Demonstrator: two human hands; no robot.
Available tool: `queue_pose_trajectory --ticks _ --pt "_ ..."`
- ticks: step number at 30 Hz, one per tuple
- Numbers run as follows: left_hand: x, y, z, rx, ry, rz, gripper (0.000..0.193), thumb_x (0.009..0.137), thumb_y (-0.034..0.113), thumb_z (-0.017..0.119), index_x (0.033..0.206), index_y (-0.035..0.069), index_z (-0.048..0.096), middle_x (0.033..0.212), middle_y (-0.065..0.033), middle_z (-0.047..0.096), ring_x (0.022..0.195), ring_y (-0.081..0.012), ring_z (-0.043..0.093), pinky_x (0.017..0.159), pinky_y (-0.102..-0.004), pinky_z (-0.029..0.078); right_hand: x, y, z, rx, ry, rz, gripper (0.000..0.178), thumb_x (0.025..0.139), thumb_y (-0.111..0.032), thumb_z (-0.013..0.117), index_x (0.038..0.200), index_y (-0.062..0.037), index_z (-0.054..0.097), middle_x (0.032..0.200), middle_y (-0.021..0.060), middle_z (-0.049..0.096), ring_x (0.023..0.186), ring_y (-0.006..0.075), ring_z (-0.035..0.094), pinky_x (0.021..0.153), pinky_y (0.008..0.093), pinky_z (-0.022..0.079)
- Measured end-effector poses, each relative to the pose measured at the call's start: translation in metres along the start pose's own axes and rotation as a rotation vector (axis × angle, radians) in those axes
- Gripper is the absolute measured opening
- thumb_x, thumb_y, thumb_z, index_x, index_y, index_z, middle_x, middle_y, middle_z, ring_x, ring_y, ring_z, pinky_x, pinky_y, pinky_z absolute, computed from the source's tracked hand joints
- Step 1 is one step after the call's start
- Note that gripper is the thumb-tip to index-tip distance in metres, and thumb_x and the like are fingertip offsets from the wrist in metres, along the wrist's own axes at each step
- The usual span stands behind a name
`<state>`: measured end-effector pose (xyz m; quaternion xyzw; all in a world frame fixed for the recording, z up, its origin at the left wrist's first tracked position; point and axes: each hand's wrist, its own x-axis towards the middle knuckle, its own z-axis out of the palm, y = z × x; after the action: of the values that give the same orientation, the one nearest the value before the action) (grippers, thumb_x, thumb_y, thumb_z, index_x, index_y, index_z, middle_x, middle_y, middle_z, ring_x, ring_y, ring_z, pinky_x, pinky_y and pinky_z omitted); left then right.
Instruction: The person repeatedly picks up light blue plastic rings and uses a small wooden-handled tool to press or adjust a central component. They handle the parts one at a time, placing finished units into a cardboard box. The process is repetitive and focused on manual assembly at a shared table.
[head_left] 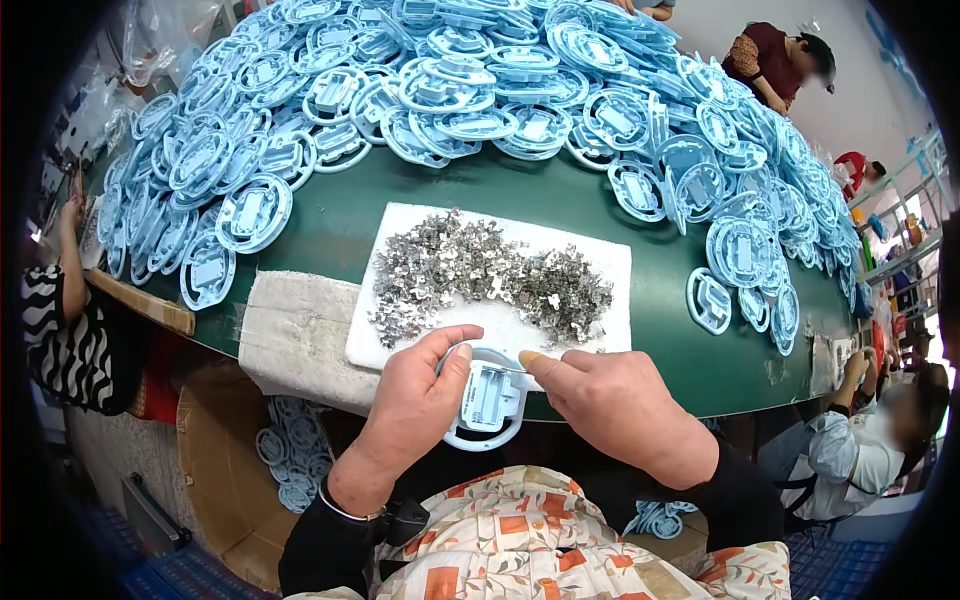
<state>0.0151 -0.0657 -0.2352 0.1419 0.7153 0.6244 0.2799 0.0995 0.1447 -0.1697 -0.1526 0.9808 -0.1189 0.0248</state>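
Note:
Just in front of the table's near edge, my left hand point(415, 400) grips a light blue round plastic part point(490, 402) by the left side of its ring. A rectangular recessed block fills the middle of that part. My right hand point(625, 405) is closed, its thumb tip at the ring's upper right. Whatever its curled fingers hold is hidden. Beyond both hands, a heap of small silvery metal clips point(480, 265) lies on a white foam board point(460, 325).
A large pile of similar blue parts point(450, 90) covers the far side of the green table point(345, 205). Greyish cloth point(300, 330) lies left of the board. Below left, a cardboard box point(215, 470) holds more parts. Other people sit or stand around the table.

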Motion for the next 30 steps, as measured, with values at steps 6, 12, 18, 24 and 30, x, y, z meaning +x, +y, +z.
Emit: queue_pose_trajectory --ticks 6,12,18,24,30 --pt "-0.010 0.014 0.013 -0.459 -0.100 -0.032 0.031 0.106 0.011 0.045 0.131 -0.004 0.057 0.104 -0.0061 0.069 0.088 -0.0066 0.065 0.078 -0.0227 0.054 -0.009 -0.001 0.030 1.050 0.165 0.443 0.022 0.101 -0.017 0.061 0.115 -0.0001 0.065 0.081 0.0033 0.067 0.063 0.0074 0.057 0.056 0.0256 0.046" --pt "-0.009 0.014 0.016 -0.138 -0.229 0.148 0.038 0.102 0.013 0.051 0.135 -0.004 0.054 0.112 -0.0067 0.066 0.097 -0.0086 0.063 0.084 -0.0254 0.053 -0.018 0.005 0.022 1.271 0.148 0.465 0.022 0.103 -0.017 0.059 0.111 0.0024 0.064 0.086 -0.0021 0.064 0.074 0.0026 0.054 0.064 0.0208 0.046" --pt "-0.007 0.038 0.020 0.558 -0.302 0.399 0.043 0.092 0.007 0.052 0.133 -0.005 0.054 0.113 -0.0138 0.063 0.094 -0.0168 0.062 0.084 -0.0326 0.052 -0.026 0.004 0.012 1.070 0.143 0.412 0.022 0.103 -0.015 0.058 0.114 0.0028 0.065 0.081 -0.0018 0.063 0.072 0.0032 0.053 0.062 0.0221 0.045" --pt "-0.006 0.009 0.024 -0.523 -0.401 0.046 0.040 0.108 0.020 0.036 0.139 -0.003 0.046 0.108 -0.0102 0.064 0.090 -0.0183 0.065 0.079 -0.0307 0.055 -0.034 -0.005 0.014 1.155 0.390 0.325 0.024 0.101 -0.011 0.059 0.120 0.0016 0.065 0.074 0.0016 0.064 0.067 0.0032 0.053 0.059 0.0225 0.044" --pt "-0.008 -0.004 0.023 -0.809 -0.477 0.053 0.049 0.106 0.022 0.050 0.146 -0.003 0.041 0.106 -0.0119 0.063 0.088 -0.0198 0.067 0.074 -0.0341 0.058 -0.028 -0.022 0.022 0.908 0.421 0.186 0.032 0.094 -0.003 0.061 0.126 -0.0020 0.063 0.079 0.0076 0.073 0.062 0.0130 0.068 0.058 0.0282 0.053"
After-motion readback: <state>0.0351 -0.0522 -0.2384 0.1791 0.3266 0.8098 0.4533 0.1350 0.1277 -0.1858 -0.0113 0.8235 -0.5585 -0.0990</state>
